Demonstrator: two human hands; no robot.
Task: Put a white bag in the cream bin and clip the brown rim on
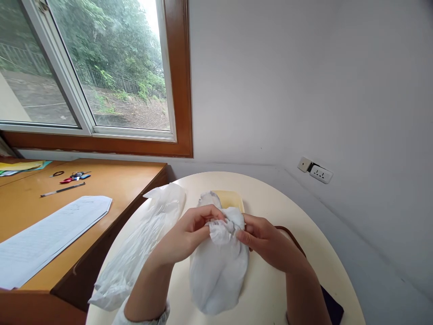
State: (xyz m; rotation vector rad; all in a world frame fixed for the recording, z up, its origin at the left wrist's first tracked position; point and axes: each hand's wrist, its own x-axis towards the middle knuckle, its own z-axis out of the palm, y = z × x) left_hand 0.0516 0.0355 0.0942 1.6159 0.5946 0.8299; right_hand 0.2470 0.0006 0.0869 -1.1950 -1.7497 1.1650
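A piece of soft white cloth (218, 275) hangs over the round table, bunched at its top and falling in a long rounded shape toward me. My left hand (189, 232) is closed on the bunched part from the left, its fingertips tucked into the folds. From the right, my right hand (262, 237) pinches the same gathered part between thumb and fingers. Just behind the cloth lies a pale yellow tray-like thing (232, 198), partly covered. What is inside the folds is hidden.
A crumpled clear plastic bag (138, 253) lies left on the round cream table (270, 194). A brown cord (291, 234) and a dark flat item (333, 307) are by my right arm. The wooden desk (122, 176) holds papers (57, 239), a pen (62, 189) and keys (76, 177).
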